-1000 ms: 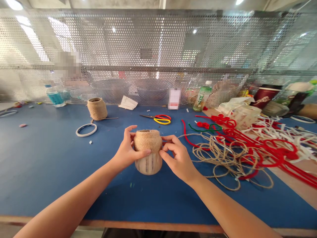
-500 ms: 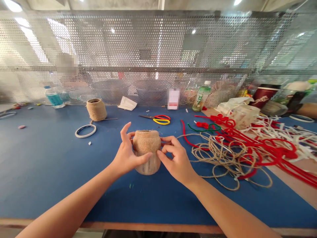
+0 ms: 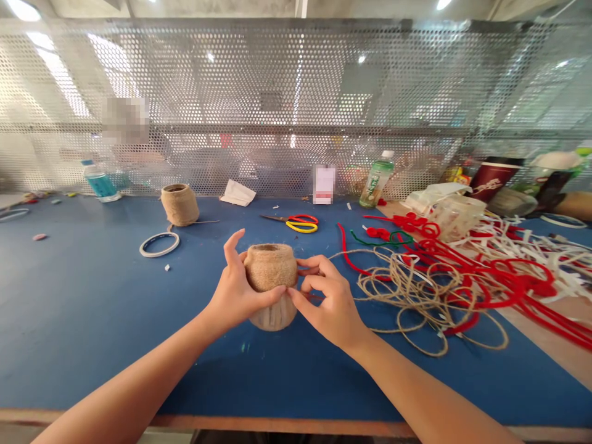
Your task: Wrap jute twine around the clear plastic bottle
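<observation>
From my head camera, I have a jute-wrapped jar [image 3: 271, 277] in front of me over the blue bench [image 3: 69, 320]. Its upper part is wound in tight coils, and its lower part is bare and pale. I can't tell whether its base touches the bench. My left hand [image 3: 234, 290] is partly open and cradles the jar from the left, with the thumb laid across the front of the twine and the index finger lifted clear. My right hand [image 3: 330, 302] is curled against the right side, its fingertips [image 3: 300, 265] on the coils. I can't tell whether it has pinched a strand. Opposing hands like this keep the jar steady and leave the coils exposed.

To the right lies a loose tangle of jute twine [image 3: 407, 293] among red pipe cleaners [image 3: 467, 265]. Ahead are a spool of twine [image 3: 179, 205], a white tape ring [image 3: 160, 245], and scissors with red and yellow handles [image 3: 300, 223].
</observation>
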`<state>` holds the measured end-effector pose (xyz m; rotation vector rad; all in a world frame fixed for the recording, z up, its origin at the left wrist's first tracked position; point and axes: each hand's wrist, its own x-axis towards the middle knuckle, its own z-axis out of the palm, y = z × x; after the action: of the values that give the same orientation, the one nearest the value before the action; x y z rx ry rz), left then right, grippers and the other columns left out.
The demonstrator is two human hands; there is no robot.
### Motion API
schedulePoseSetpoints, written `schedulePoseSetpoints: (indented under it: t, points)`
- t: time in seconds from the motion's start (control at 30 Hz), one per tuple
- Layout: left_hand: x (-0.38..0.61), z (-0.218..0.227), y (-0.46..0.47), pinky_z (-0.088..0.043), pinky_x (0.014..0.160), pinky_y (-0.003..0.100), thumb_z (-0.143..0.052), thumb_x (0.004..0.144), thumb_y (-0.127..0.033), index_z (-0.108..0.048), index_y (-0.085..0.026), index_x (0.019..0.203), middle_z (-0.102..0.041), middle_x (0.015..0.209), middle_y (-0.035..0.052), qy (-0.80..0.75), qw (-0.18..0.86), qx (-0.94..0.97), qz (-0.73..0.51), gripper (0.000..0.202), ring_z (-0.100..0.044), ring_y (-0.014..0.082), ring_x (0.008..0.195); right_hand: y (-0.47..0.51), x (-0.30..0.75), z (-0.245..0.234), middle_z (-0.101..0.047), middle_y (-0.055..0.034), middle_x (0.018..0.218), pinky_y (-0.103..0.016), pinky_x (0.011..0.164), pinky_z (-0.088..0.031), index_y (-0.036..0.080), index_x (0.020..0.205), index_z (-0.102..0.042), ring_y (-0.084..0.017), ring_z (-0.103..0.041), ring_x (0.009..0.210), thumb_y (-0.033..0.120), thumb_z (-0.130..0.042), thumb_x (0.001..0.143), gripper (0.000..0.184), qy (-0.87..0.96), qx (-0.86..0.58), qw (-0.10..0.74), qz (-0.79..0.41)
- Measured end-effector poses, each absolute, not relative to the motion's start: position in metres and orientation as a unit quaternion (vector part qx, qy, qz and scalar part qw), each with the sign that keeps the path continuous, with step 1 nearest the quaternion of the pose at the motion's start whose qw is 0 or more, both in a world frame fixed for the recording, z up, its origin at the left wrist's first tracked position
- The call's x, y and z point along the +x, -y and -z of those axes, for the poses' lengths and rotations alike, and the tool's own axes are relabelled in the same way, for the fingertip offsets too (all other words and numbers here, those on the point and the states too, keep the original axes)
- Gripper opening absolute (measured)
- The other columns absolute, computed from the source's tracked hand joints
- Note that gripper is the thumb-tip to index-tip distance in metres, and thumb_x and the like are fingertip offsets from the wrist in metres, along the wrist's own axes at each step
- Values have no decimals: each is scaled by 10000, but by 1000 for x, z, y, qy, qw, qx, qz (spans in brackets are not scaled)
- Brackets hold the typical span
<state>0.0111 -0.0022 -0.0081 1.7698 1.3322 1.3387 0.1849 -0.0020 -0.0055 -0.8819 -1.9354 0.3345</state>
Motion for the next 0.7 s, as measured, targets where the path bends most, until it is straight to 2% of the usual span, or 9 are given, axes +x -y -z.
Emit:
schedulePoseSetpoints:
  t: [0.2, 0.7]
  points:
    - [9, 7, 2, -459, 825, 449, -740, 568, -340, -87, -233, 1276, -578, 945, 54, -499, 277, 654, -497, 969, -614, 242, 885, 4, 185, 4, -518, -88, 961, -297, 699, -510, 148, 529, -484, -176, -587, 872, 130, -561, 708, 196, 806, -344, 461, -139]
    - [10, 10, 0, -440, 818, 409, -712, 555, -315, -130, -198, 1254, -548, 934, 57, -494, 267, 662, -496, 918, -572, 234, 899, 1, 183, 6, -515, -82, 933, -307, 738, -502, 133, 487, -533, -153, -563, 845, 125, -559, 727, 242, 804, -336, 476, -121]
